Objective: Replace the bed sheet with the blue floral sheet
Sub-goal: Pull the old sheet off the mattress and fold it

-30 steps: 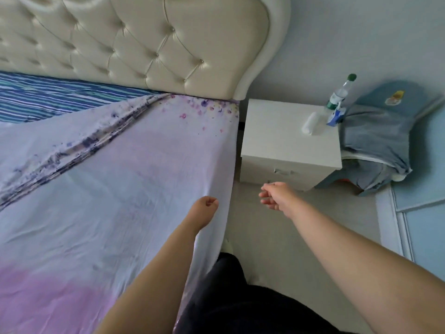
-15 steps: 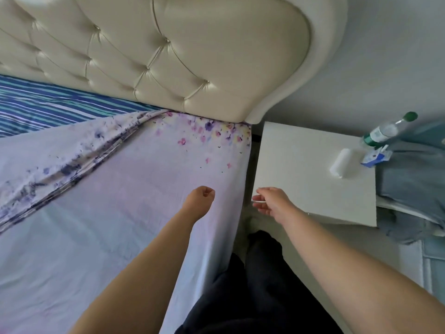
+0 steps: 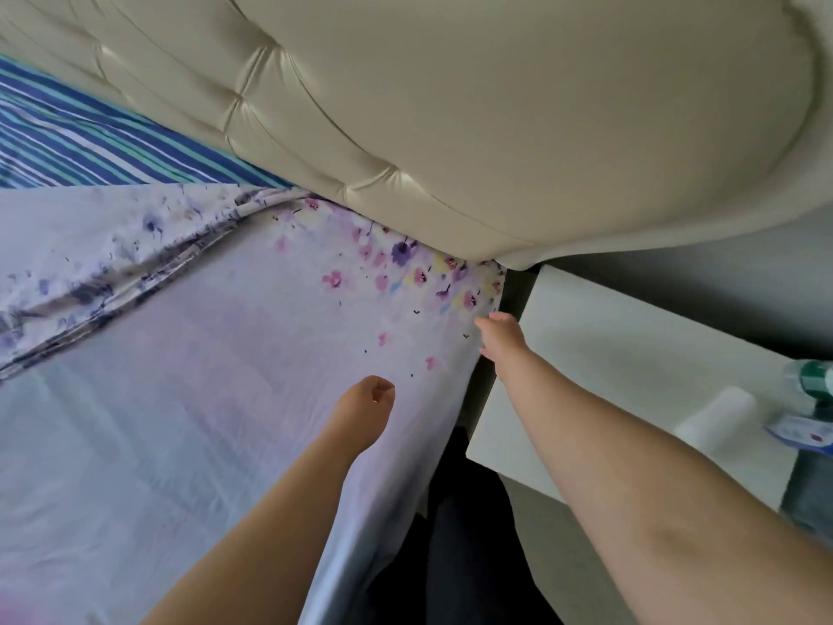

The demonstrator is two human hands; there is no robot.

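while left hand (image 3: 366, 401) rests clenched, right hand (image 3: 499, 333) seemingly grasps floral sheet (image 3: 225, 376) edge beside nightstand (image 3: 608, 354).

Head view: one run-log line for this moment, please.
stage: fitting floral sheet | left hand: fist on sheet | right hand: at sheet's edge by nightstand | striped sheet showing

A single wide-angle view comes from the person's head, looking forward and steeply down over the right-hand top corner of the bed. The cream tufted leather headboard (image 3: 496, 128) looms close and fills the upper frame, its lines bowed by the lens. Below it, the pale lilac floral sheet (image 3: 180, 399) spreads across the left and centre, and the white bedside cabinet (image 3: 608, 354) sits at the right edge. Both forearms enter from the bottom, near the lens. No second view overlaps this one.
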